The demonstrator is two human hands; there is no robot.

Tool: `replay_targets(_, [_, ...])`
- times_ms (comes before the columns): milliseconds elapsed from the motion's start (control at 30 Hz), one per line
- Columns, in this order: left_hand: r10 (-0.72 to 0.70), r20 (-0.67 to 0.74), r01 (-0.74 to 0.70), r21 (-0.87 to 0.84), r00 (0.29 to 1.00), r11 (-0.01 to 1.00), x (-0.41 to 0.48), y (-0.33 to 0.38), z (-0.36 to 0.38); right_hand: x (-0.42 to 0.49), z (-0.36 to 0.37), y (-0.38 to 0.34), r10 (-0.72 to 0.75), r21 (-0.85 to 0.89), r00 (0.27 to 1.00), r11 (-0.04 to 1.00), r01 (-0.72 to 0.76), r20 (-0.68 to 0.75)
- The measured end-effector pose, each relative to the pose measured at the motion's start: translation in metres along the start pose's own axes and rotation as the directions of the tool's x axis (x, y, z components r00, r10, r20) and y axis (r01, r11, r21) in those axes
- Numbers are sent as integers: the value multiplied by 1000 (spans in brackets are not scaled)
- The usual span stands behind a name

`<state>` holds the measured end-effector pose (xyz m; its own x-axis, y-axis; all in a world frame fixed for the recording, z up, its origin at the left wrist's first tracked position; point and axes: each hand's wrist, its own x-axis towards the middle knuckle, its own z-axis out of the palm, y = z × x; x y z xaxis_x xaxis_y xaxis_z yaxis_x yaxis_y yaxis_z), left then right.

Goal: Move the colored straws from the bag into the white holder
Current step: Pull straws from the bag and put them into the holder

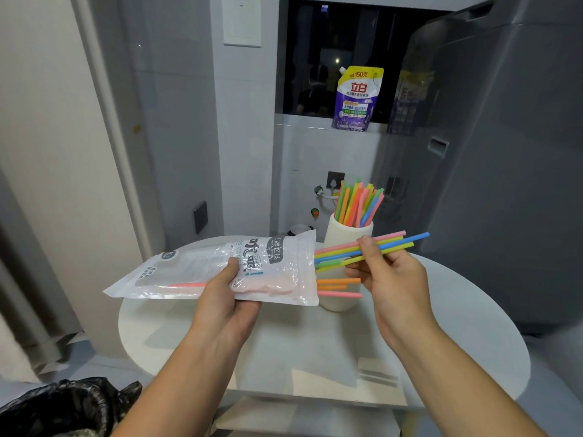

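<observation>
1. A small bundle of colored straws (378,246), pink, yellow, green and blue, lies almost level in mid-air just above the middle of the view. Their left ends sit at the open mouth of the bag; their right ends point toward 2 o'clock.
2. The right hand (391,275) pinches this bundle between thumb and curled fingers, closed firmly around the straws near their middle.
3. A few orange and pink straws (339,287) still poke out of the bag's mouth, just below the held bundle, untouched by either hand.
4. The clear plastic bag (217,269), printed with dark lettering, is held level at 9 o'clock from the bundle, its open end facing right. At least one pink straw shows through the plastic inside.
5. The left hand (225,294) grips the bag from underneath, thumb pressed on top and fingers wrapped below.
6. The white holder (344,238) stands upright behind the bundle, at 12 o'clock from the right hand, partly hidden by the bag and straws. Many bright straws (358,203) already stand in it, fanning upward.
7. The holder rests on a round white table (473,326) beneath both hands.
8. Further out, a purple detergent pouch (356,99) sits on a ledge at 12 o'clock, and a black rubbish bag (63,405) lies at 7 o'clock.
</observation>
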<state>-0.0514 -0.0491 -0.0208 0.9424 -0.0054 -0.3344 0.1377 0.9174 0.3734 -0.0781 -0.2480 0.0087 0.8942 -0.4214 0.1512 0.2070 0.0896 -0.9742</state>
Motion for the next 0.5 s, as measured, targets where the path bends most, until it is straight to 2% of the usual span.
replay_targets(167, [9,-7,-10,-23,1000,1000,-1,4,0,7,-9,-8,-5,111,1000,994,6,-9])
replay_targets(367, [24,-20,-25,-36,999,999,2,6,0,14,-22,-14,-12,142,999,990,18,-39])
replay_targets(500, [39,-19,-39,-35,999,999,4,8,-2,20,-32,-24,-71,130,994,988,81,-79])
